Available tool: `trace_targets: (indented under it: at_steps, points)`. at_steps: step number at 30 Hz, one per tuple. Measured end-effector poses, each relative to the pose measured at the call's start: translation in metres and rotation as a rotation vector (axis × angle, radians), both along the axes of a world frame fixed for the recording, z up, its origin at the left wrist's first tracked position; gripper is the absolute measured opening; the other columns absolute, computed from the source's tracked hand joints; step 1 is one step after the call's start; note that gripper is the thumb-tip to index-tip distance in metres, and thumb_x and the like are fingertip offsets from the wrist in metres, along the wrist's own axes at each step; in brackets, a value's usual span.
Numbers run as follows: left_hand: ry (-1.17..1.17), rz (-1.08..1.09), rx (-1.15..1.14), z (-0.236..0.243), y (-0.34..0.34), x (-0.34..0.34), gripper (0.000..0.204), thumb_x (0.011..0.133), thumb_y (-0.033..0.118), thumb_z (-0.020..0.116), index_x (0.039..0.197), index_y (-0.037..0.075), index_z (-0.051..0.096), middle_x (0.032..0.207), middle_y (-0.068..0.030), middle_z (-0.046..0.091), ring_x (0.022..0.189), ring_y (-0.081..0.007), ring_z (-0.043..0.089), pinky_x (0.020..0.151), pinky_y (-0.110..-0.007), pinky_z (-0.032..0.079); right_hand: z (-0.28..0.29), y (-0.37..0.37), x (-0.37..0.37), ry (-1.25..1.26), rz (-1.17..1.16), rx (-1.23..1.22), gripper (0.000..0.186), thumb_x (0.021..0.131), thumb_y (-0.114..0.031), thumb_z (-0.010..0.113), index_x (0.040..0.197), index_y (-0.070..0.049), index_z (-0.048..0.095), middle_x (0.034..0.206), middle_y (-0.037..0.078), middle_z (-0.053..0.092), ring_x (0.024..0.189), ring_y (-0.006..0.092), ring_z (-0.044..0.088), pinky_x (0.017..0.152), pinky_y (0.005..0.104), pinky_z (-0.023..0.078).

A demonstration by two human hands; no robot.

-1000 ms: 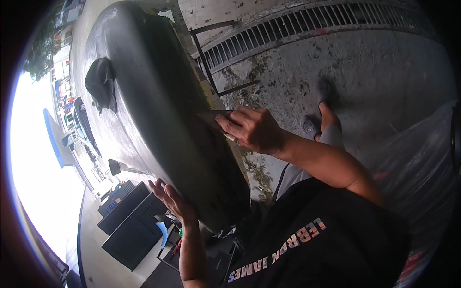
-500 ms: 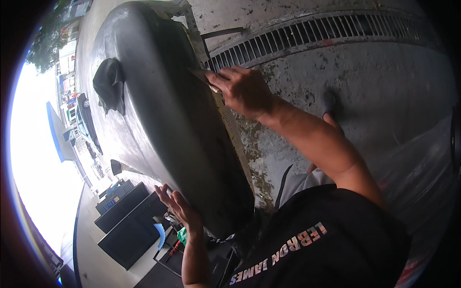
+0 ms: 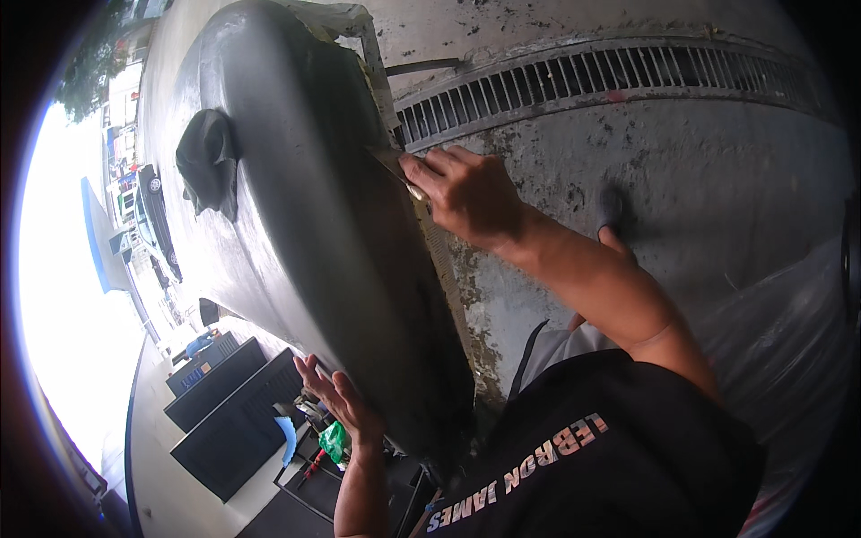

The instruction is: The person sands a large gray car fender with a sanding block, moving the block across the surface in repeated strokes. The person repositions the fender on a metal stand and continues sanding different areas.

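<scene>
A large curved grey car body panel stretches away from me, dull and dark on its right side. My right hand pinches a thin, flat putty knife whose blade lies against the panel near its right edge. Fingers cover part of the tool. My left hand is at the near left end of the panel, fingers spread, holding nothing. Whether its palm touches the surface I cannot tell. A dark grey cloth is draped on the panel's far left side. Pale masking tape runs along the right edge.
A metal drain grate crosses the concrete floor beyond my right hand. Black cabinets stand left of the panel. Near my left forearm are a green plastic bag, a blue curved strip and a black cart.
The whole view has shifted slightly, with the grate lower and farther right. My right hand keeps the putty knife at the panel's right edge; my left hand stays by the near end.
</scene>
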State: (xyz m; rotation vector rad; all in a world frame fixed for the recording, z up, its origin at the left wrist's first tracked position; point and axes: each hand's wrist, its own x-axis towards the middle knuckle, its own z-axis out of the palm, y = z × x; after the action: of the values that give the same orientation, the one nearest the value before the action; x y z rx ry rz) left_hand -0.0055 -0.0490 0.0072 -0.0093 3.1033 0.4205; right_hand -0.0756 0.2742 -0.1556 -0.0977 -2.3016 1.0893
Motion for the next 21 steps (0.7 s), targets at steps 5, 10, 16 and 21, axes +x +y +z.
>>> trace_targets:
  at_steps: [5,10,16,21]
  points:
    - [-0.001,-0.022,-0.055,-0.001,-0.010,0.002,0.091,0.103,0.070,0.037,0.167,0.008,0.014,0.156,-0.0231,0.033,0.148,-0.0384,0.031,0.121,-0.058,0.021,0.000,-0.008,0.006,-0.023,-0.023,0.074,0.038,0.082,-0.005,0.071,0.120,-0.002,0.069,0.085,0.011,0.071,0.074,0.0234,0.073,0.056,0.0342,0.061]
    - [0.002,-0.006,0.030,-0.002,0.002,-0.002,0.091,0.104,0.069,0.036,0.167,0.009,0.012,0.158,-0.0237,0.033,0.150,-0.0378,0.029,0.124,-0.059,0.017,0.007,0.012,-0.025,-0.032,-0.056,0.014,0.030,0.089,-0.014,0.073,0.115,-0.002,0.069,0.086,0.012,0.073,0.076,0.0240,0.075,0.059,0.0354,0.063]
    - [-0.002,0.003,0.046,-0.003,-0.002,0.001,0.089,0.104,0.068,0.036,0.167,0.010,0.013,0.160,-0.0235,0.032,0.153,-0.0369,0.027,0.125,-0.059,0.014,0.005,0.013,-0.030,0.016,-0.057,0.018,0.034,0.083,-0.006,0.072,0.117,-0.004,0.069,0.083,0.009,0.072,0.073,0.0246,0.073,0.059,0.0356,0.061]
    - [0.003,0.013,0.054,-0.005,-0.005,0.001,0.089,0.104,0.067,0.039,0.167,0.009,0.015,0.159,-0.0234,0.034,0.152,-0.0369,0.028,0.124,-0.059,0.015,0.003,0.005,-0.027,-0.032,-0.041,-0.002,0.031,0.080,-0.005,0.074,0.110,-0.002,0.072,0.082,0.012,0.072,0.072,0.0249,0.073,0.059,0.0377,0.061]
